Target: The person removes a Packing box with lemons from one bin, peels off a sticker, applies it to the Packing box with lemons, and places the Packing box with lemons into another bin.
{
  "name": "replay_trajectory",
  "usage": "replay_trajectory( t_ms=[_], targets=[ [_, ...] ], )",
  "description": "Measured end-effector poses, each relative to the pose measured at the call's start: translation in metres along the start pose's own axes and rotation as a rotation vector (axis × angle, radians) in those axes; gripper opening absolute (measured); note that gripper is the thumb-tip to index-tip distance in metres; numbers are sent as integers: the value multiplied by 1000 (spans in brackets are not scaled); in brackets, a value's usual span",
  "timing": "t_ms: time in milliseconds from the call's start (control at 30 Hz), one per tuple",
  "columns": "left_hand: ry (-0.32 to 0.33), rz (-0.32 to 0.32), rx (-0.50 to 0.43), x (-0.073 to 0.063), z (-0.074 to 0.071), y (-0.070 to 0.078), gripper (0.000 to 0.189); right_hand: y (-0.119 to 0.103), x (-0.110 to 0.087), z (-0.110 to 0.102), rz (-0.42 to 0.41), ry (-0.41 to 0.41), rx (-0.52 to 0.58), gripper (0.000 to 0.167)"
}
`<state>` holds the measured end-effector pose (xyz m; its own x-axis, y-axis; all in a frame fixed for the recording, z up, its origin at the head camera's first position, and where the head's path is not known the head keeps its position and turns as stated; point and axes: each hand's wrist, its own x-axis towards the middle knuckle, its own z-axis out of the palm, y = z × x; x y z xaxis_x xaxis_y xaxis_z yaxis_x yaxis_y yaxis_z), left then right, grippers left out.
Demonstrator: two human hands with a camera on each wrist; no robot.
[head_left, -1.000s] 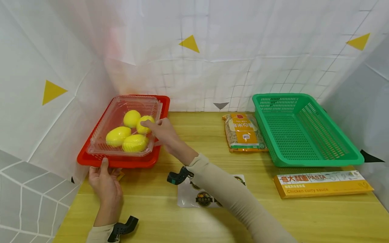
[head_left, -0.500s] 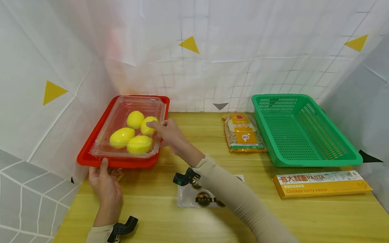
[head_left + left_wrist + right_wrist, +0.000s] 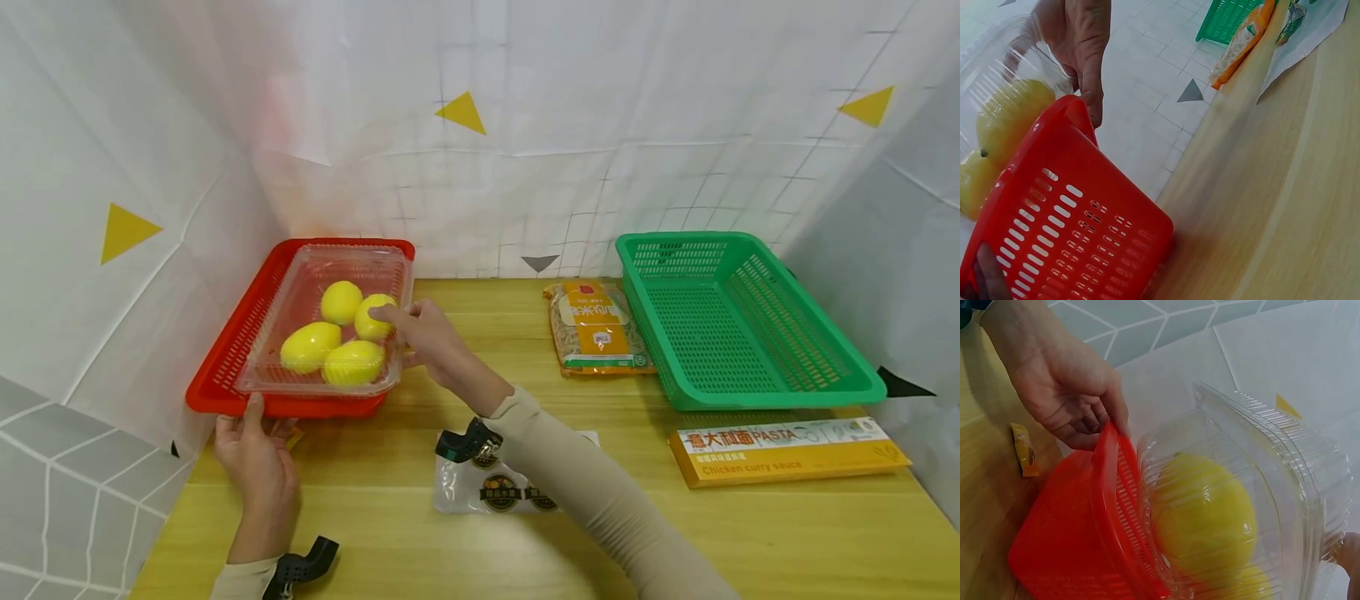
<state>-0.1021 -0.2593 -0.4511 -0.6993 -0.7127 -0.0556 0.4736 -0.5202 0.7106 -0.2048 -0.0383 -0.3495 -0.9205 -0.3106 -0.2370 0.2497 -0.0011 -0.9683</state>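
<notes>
A clear plastic clamshell box (image 3: 300, 292) with several yellow lemons (image 3: 310, 347) inside lies over the red basket (image 3: 213, 371) at the left. My right hand (image 3: 438, 342) grips the box by its right side, thumb on top; its fingers under the edge are mostly hidden. At the basket's front rim, my left hand (image 3: 262, 471) pinches the red plastic, thumb over the rim and fingers curled outside, as the right wrist view shows. In that view the box (image 3: 1260, 444) sits tilted over the rim.
A green basket (image 3: 772, 396) stands at the right, with a noodle bag (image 3: 600, 329) beside it and a pasta box (image 3: 795, 454) in front. A sticker sheet (image 3: 457, 492) lies under my right forearm. A small yellow packet (image 3: 1024, 450) is near my left hand.
My right hand has shifted the clear box of lemons to the right across the red basket, uncovering more of its left side. The left hand stays on the rim.
</notes>
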Motion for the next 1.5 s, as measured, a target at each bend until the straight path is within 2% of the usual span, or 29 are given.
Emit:
replay_trajectory(
  t_ms=[300,667,967,1500],
  targets=[
    [-4,-17,-4,2,1,1,63,0,-4,-9,0,-5,-19,52],
    [6,-19,42,0,0,2,64,4,-9,-20,-15,-23,-23,53],
    [-12,-33,-2,0,1,3,65,3,-13,-38,-34,-28,-31,57],
    [-4,-24,-10,1,1,1,62,5,-22,-64,-53,-25,91,54]
  ],
)
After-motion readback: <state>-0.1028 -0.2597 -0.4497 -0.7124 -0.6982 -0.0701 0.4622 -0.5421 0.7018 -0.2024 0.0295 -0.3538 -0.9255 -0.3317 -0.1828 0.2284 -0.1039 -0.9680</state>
